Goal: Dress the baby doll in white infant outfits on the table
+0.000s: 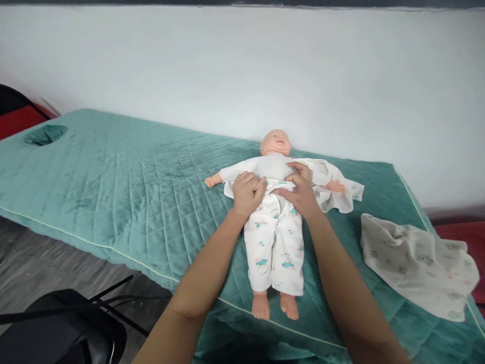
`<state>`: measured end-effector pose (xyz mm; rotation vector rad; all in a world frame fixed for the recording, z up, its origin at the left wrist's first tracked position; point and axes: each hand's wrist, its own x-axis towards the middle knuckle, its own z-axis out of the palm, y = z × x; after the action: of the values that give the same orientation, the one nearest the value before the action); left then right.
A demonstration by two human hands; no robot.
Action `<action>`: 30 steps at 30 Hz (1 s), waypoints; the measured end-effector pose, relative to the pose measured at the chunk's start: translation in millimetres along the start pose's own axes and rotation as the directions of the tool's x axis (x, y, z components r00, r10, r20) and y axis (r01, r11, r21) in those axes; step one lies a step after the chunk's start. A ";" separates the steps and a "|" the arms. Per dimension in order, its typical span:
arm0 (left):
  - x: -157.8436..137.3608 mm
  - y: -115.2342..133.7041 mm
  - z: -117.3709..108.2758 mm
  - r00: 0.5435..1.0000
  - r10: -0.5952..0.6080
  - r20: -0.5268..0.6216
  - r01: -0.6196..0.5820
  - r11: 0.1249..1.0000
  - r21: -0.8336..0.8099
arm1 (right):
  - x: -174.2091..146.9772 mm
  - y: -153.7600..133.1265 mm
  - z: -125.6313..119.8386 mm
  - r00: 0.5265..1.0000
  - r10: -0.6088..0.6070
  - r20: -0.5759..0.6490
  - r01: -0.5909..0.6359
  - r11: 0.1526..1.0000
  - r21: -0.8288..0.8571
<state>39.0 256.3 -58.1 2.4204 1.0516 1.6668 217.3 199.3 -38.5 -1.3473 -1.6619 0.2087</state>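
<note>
A baby doll [276, 143] lies on its back, head toward the wall and bare feet toward me. It wears white printed trousers [273, 242], and its chest is white. My left hand [248, 193] is closed on the trousers' waistband at the doll's waist. On the other side of the waist, my right hand [301, 189] pinches the waistband, thumb pointing inward and fingers curled. A white garment [337, 199] is spread under the doll's back and arm on the right.
A green quilted cover [151, 202] lies over the bed, with a face hole [46, 135] at far left. A printed white cloth [419, 265] lies by the right edge. A black chair [64, 323] stands at lower left. The white wall [242, 71] borders the bed's back.
</note>
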 end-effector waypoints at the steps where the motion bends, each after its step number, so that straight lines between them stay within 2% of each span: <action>1: -0.4 -0.4 0.3 1.000 -0.003 0.005 0.003 1.000 -0.010 | -0.4 0.6 0.0 1.000 0.002 -0.008 -0.002 1.000 -0.005; 7: -12.8 2.1 -11.2 0.994 -0.108 0.020 0.108 0.994 0.011 | -1.4 7.7 -1.4 0.999 0.015 -0.033 -0.017 0.999 -0.046; 14: -42.6 22.4 -36.7 0.974 -0.209 0.083 0.212 0.977 -0.026 | -2.8 16.9 0.0 0.999 -0.030 -0.035 0.028 0.998 -0.053; 20: -57.4 35.2 -50.7 0.938 -0.274 0.212 0.288 0.957 -0.038 | -5.8 17.7 1.0 0.993 -0.095 -0.071 0.088 0.992 -0.090; 27: -62.4 35.3 -54.1 0.884 -0.367 0.290 0.384 0.923 -0.005 | -18.3 8.0 -3.1 0.985 -0.071 -0.154 0.047 0.987 -0.153; 30: -64.1 35.5 -52.8 0.893 -0.354 0.279 0.368 0.930 0.003 | -35.0 3.1 -10.2 0.984 -0.083 -0.155 0.053 0.980 -0.190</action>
<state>0.1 176.6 -74.7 2.1687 1.2941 1.1853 224.7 167.2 -54.5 -1.4024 -1.6171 -0.0966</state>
